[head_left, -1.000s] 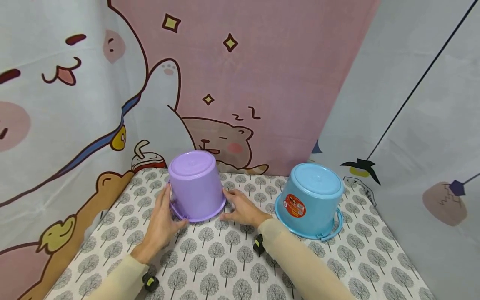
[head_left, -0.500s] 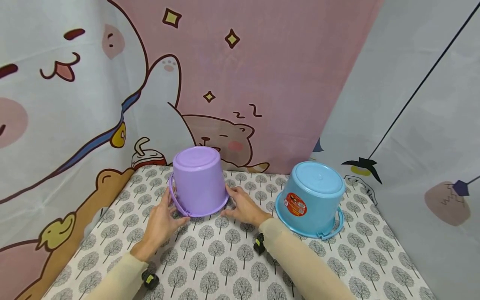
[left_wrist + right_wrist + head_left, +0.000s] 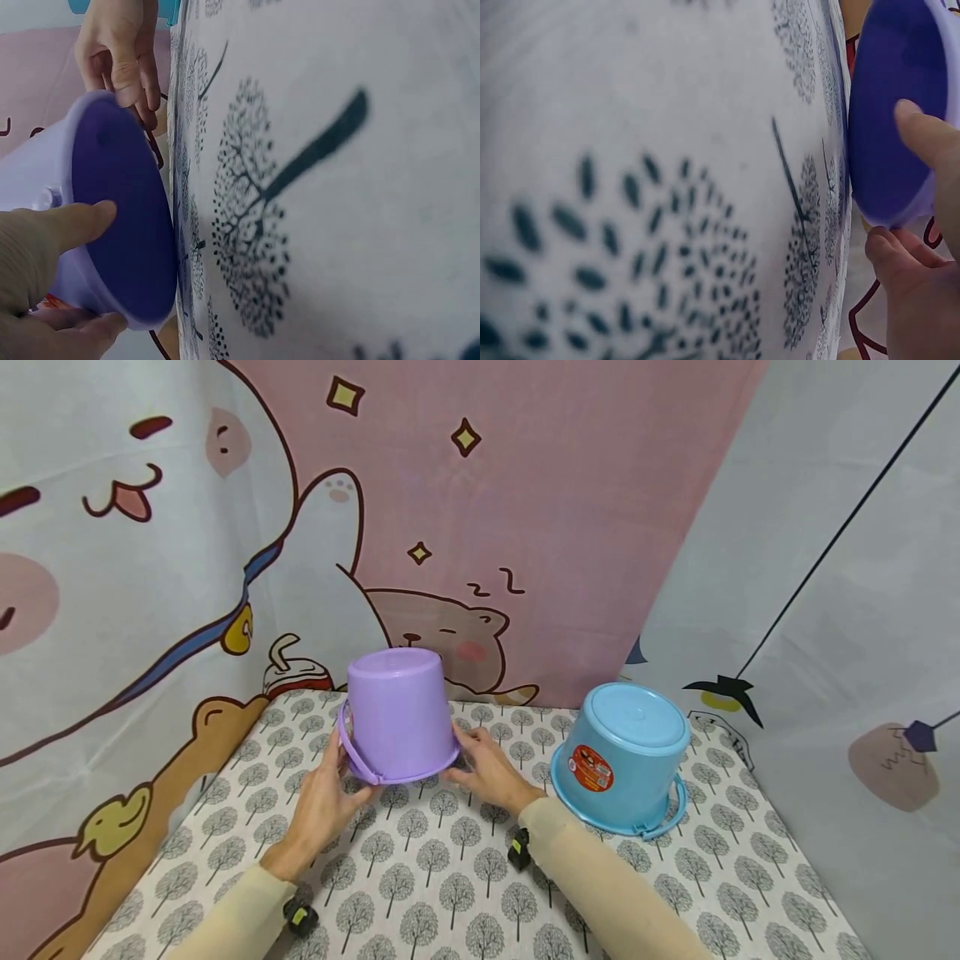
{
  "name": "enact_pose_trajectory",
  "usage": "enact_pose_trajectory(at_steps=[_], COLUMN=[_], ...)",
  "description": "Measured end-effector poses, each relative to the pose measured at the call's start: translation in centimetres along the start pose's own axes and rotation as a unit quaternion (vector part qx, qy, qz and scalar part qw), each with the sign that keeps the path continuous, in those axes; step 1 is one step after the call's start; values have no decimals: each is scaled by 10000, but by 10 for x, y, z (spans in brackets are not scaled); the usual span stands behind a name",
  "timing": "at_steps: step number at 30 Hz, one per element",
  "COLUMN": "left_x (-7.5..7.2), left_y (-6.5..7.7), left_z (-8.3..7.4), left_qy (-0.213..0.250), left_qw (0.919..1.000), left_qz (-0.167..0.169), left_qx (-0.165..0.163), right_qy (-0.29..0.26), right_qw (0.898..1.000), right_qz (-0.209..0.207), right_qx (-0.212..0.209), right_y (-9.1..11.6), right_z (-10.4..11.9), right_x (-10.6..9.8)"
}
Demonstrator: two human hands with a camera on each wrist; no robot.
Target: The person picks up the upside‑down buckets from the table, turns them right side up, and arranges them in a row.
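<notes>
A purple bucket (image 3: 399, 714) stands upside down at the back left of the table, its near rim tipped up so that its dark inside (image 3: 124, 210) shows in both wrist views. On its left, my left hand (image 3: 321, 806) grips the rim, thumb over the edge and fingers along the outer wall. My right hand (image 3: 491, 772) holds the rim on the other side, with the thumb across the opening in the right wrist view. The purple carry handle (image 3: 352, 747) hangs down along the bucket's left side.
To the right, a light blue bucket (image 3: 633, 760) with a red oval label sits upside down, close to my right forearm. A tree-patterned cloth (image 3: 457, 893) covers the table. Printed curtains (image 3: 585, 527) rise behind it and at both sides.
The purple bucket has shifted slightly right and its near rim has risen off the cloth. Its handle has swung out on the left. Both hands keep hold; the blue bucket stays put.
</notes>
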State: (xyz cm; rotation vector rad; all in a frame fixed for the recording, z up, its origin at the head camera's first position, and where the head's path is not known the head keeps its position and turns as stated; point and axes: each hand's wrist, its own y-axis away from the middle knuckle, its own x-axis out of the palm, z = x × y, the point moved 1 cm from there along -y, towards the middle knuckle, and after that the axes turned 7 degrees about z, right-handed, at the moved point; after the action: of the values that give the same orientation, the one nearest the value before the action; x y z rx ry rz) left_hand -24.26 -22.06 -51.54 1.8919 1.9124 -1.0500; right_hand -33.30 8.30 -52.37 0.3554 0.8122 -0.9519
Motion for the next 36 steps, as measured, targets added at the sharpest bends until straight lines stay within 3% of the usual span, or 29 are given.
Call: enact_pose_trajectory(at_steps=[8, 17, 24, 30, 36], left_x=[-1, -3, -8, -11, -13], left_y=[0, 5, 5, 6, 5], left_z=[-1, -7, -17, -24, -32], left_qy=[-67, -1, -140, -161, -34], left_qw=[9998, 9989, 9970, 9950, 9940], left_qz=[-191, -413, -668, -888, -927], left_qx=[68, 217, 351, 428, 575], right_qy=[256, 427, 1331, 1681, 1737], right_qw=[9949, 9871, 9581, 9339, 9233], right_qz=[-787, -1149, -1818, -2222, -2314], right_qx=[-574, -1032, -1769, -2238, -2527], right_y=[2, 13, 20, 26, 34], right_z=[-1, 2, 8, 16, 27], right_x=[-6, -17, -28, -39, -50])
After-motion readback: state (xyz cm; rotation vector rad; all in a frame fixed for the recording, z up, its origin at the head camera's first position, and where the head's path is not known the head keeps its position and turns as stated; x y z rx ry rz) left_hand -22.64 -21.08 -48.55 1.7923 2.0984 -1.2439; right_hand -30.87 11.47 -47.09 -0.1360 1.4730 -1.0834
